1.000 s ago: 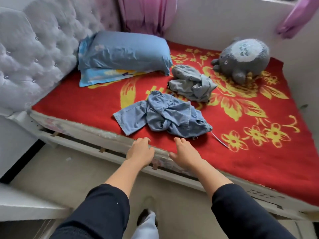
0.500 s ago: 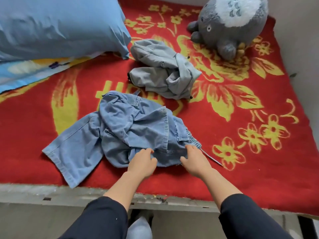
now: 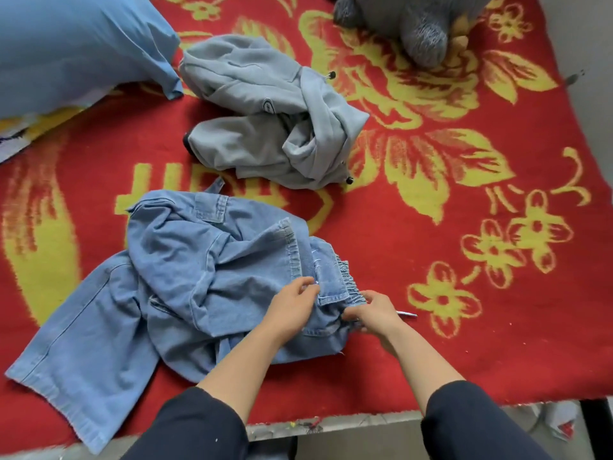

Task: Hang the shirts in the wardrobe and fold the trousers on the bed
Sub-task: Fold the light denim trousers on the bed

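A red flowered blanket (image 3: 464, 343) is filling most of the frame. Crumpled denim trousers (image 3: 185, 293) are lying from lower left to centre, one leg trailing toward the bottom-left corner. A blue pillow (image 3: 76, 44) is sitting at upper left, a bunched grey garment (image 3: 265, 121) at upper centre, and a grey plush toy (image 3: 421, 24) at the top edge. At lower centre, the left hand (image 3: 290, 312) and right hand (image 3: 376, 313) are both clutching the trousers' elastic waistband.

In front of me, the bed (image 3: 497, 360) with its red flowered blanket carries crumpled denim trousers (image 3: 185, 277) near its front edge, a bunched grey garment (image 3: 258, 127) behind them, a blue pillow (image 3: 76, 44) and a grey plush toy (image 3: 421, 24).
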The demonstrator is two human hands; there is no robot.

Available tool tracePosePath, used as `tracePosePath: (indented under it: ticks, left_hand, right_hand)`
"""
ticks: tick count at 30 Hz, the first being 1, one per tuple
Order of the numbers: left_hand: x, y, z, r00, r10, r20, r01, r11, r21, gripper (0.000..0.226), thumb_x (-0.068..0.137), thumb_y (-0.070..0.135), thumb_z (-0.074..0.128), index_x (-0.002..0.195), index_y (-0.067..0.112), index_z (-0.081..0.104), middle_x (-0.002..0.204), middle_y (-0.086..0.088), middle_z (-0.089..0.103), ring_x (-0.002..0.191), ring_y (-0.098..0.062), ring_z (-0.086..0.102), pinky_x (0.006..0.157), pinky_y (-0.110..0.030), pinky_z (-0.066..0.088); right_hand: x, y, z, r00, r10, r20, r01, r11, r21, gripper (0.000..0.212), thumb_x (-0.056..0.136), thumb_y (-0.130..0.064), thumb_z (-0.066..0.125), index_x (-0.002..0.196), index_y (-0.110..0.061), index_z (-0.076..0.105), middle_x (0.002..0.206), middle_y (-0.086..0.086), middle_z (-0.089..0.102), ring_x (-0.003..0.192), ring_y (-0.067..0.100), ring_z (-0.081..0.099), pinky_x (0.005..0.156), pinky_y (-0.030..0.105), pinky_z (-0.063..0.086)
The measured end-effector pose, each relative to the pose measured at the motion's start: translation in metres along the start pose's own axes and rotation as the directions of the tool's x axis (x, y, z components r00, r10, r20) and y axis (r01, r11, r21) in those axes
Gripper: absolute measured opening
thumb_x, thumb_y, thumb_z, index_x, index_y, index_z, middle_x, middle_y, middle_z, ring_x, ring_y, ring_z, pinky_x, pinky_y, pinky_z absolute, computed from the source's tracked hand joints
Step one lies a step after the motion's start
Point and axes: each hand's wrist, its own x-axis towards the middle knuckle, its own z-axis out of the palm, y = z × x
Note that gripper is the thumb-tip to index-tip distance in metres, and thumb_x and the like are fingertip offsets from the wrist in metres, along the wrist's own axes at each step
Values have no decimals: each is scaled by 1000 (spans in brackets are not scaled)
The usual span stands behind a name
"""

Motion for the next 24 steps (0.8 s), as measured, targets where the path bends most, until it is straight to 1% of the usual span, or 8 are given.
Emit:
tracePosePath:
  ticks: [3,7,10,13,15,17,20,24]
  left_hand:
    - [3,18,-10,985,-136,108,151,978,-141,33,87,57,45,89,26,56,81,2,55,72,-13,51,76,-32,41]
    - [1,35,-31,970,-244,-6,241,962,-132,98,61,71,66,134,12,36,122,-3,58,104,-21,59,91,-40,49]
    - [-12,37,-48,971,-211,-113,217,975,46,115,69,43,78,147,5,3,134,-12,44,108,-24,51,89,-36,46]
    - [-33,35,-61,983,-167,-73,180,956,234,129,68,15,77,146,25,-26,141,-21,37,84,-25,59,70,-35,53]
    - [-47,31,-63,989,-124,-75,144,897,417,127,72,4,68,140,39,-34,151,-28,8,61,-23,58,50,-28,46]
    - [-65,28,-63,990,-93,-103,135,817,561,118,78,-2,57,138,44,-34,151,-30,-7,55,-23,57,50,-28,45]
    - [-90,25,-60,982,40,-184,103,702,705,111,79,-4,52,143,47,-23,143,-28,8,65,-27,58,63,-31,46]
    - [-116,33,-64,940,167,-297,178,502,846,66,81,2,54,139,25,33,128,-18,29,95,-35,62,79,-39,49]
  right_hand:
    - [-17,-9,6,933,-359,29,340,852,-397,35,58,-2,64,93,-5,64,85,4,56,75,20,55,69,31,42]
    - [-57,-12,20,678,-653,337,684,392,-615,29,63,-1,57,84,-21,55,90,2,41,80,28,51,63,33,38]
    - [-86,-12,28,464,-640,612,796,-2,-605,33,50,-2,66,73,-20,50,84,5,46,67,28,49,49,29,29]
    - [-107,-8,36,383,-546,745,802,-205,-561,37,44,-4,73,72,-20,55,78,2,48,60,24,50,46,26,25]
    - [-116,-7,35,395,-524,755,784,-235,-574,39,45,-4,75,77,-18,58,76,3,50,59,23,54,46,26,25]
    - [-122,-7,30,442,-544,713,779,-161,-606,36,63,0,69,94,-12,56,88,10,55,73,32,61,51,31,28]
    - [-132,-9,24,648,-485,587,677,14,-736,29,85,-11,58,110,-9,43,111,15,57,97,38,60,63,37,32]
    - [-143,-16,18,753,-394,527,597,71,-799,28,82,-20,62,103,-4,53,107,20,63,100,39,61,68,35,40]
